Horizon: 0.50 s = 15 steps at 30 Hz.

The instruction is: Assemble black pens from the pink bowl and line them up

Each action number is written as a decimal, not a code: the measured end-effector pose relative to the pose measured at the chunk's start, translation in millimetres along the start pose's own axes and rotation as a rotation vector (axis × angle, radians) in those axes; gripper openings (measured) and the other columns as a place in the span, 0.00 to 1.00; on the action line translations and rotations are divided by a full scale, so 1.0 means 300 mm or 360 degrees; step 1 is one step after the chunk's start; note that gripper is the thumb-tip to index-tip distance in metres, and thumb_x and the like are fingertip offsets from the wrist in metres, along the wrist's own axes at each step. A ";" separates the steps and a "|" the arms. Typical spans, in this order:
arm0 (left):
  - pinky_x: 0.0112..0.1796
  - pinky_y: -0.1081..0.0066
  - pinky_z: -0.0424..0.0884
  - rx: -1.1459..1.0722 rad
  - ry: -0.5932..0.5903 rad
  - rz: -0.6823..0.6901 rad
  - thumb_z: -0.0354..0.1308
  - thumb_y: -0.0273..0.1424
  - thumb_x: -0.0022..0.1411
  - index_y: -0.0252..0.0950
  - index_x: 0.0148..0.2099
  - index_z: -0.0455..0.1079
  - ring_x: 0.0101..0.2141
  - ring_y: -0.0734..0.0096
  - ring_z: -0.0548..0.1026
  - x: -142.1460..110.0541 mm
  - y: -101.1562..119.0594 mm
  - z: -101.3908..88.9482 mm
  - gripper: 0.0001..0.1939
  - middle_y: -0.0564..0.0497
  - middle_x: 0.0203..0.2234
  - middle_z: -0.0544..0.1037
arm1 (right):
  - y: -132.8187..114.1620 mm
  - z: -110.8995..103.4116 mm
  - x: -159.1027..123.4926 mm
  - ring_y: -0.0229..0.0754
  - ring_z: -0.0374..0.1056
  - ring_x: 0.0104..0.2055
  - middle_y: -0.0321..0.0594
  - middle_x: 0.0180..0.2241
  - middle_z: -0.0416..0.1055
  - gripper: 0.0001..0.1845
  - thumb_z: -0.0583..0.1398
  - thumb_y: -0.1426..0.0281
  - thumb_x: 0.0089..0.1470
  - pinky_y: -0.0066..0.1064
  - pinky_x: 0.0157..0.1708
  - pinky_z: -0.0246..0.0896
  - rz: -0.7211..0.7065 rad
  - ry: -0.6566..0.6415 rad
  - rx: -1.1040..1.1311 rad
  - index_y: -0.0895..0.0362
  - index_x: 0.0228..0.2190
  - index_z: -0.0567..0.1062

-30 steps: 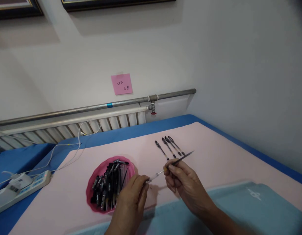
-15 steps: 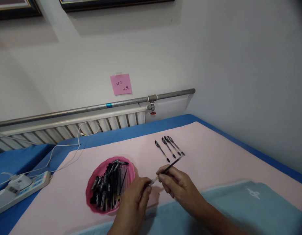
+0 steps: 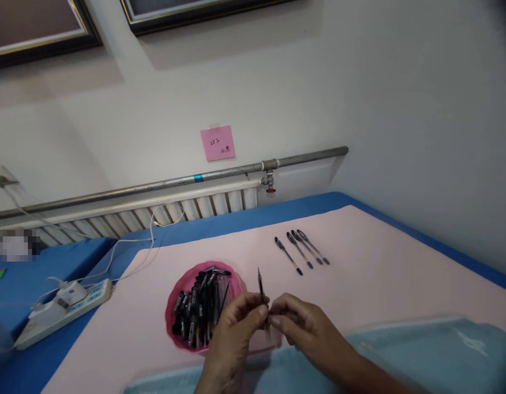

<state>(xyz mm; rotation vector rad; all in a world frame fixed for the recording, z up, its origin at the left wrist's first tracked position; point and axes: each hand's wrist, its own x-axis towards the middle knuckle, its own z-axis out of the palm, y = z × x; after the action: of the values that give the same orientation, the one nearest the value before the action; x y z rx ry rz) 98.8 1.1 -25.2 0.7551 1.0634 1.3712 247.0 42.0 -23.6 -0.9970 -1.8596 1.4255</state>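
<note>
My left hand (image 3: 240, 323) pinches a black pen refill (image 3: 260, 284) between thumb and fingers, its thin tip pointing up. Close against it, my right hand (image 3: 298, 323) has thumb and forefinger pressed together by the refill's lower end. What the right fingers grip is hidden; a pale, see-through piece shows blurred just below them. Left of the hands, a pink scalloped basket (image 3: 171, 325) holds many black pen parts (image 3: 195, 306) and clear tubes. Beyond the hands lie several capped black pens (image 3: 302, 249) side by side, one set a little apart.
A pink sheet (image 3: 253, 249) covers the blue table (image 3: 318, 202). Light blue cloth (image 3: 417, 345) lies along the near edge. At left sits a white power strip (image 3: 68, 312) with plugs and cables. A radiator (image 3: 195, 205) and pipe line the wall behind.
The refill has gone from my right hand, where it slanted right, to upright in my left hand. My right fingers have moved down beside the left. The view has shifted left.
</note>
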 end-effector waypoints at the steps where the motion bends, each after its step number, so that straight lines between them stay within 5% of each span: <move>1: 0.35 0.73 0.65 -0.0027 0.0019 -0.0004 0.64 0.33 0.47 0.34 0.34 0.73 0.30 0.75 0.71 -0.001 0.000 0.004 0.11 0.52 0.28 0.75 | 0.005 0.007 0.000 0.34 0.58 0.23 0.29 0.20 0.61 0.05 0.56 0.68 0.52 0.24 0.23 0.52 0.0006 -0.0009 -0.0011 0.56 0.29 0.70; 10: 0.28 0.76 0.64 0.0232 0.0103 0.0046 0.65 0.35 0.44 0.33 0.31 0.73 0.25 0.76 0.68 -0.007 0.006 0.049 0.12 0.53 0.23 0.72 | -0.012 0.036 0.004 0.32 0.53 0.20 0.28 0.18 0.57 0.05 0.54 0.69 0.49 0.23 0.18 0.49 0.0033 -0.0185 0.0067 0.55 0.24 0.65; 15: 0.28 0.76 0.65 0.0564 0.0162 0.0158 0.61 0.35 0.48 0.33 0.40 0.73 0.26 0.76 0.68 -0.010 0.076 -0.027 0.16 0.51 0.26 0.73 | -0.017 0.027 0.008 0.33 0.55 0.17 0.28 0.16 0.59 0.06 0.54 0.66 0.48 0.23 0.16 0.49 0.0137 -0.0121 0.0059 0.55 0.23 0.66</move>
<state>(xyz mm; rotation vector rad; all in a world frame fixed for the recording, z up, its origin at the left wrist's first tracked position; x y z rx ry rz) 82.9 -0.8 -7.0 1.0153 1.3869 1.3312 238.1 39.0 -20.6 -1.0292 -1.8570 1.5627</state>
